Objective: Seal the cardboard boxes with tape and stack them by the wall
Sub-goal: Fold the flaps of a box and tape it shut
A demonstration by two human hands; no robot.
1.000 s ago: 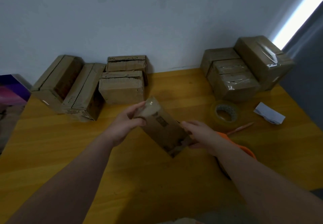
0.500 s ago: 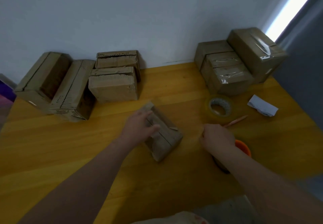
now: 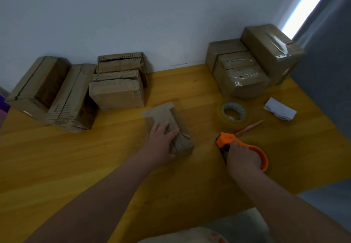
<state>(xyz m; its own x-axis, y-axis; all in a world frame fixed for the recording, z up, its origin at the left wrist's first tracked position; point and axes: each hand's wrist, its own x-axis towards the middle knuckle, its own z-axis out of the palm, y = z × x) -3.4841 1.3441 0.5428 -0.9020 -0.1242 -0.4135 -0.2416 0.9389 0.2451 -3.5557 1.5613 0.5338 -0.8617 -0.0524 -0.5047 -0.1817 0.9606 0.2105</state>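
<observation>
Lowered from mid-air, the small cardboard box (image 3: 161, 114) lies at the centre of the bench (image 3: 91, 159), long axis running far-left to near-right, left hand (image 3: 162, 139) pressing flat on top; right hand (image 3: 244, 158) grips the orange tape dispenser (image 3: 225, 138).

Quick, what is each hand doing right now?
Left hand: open, fingers pressing flat on the small cardboard box.
Right hand: closed around the orange tape dispenser.
</observation>
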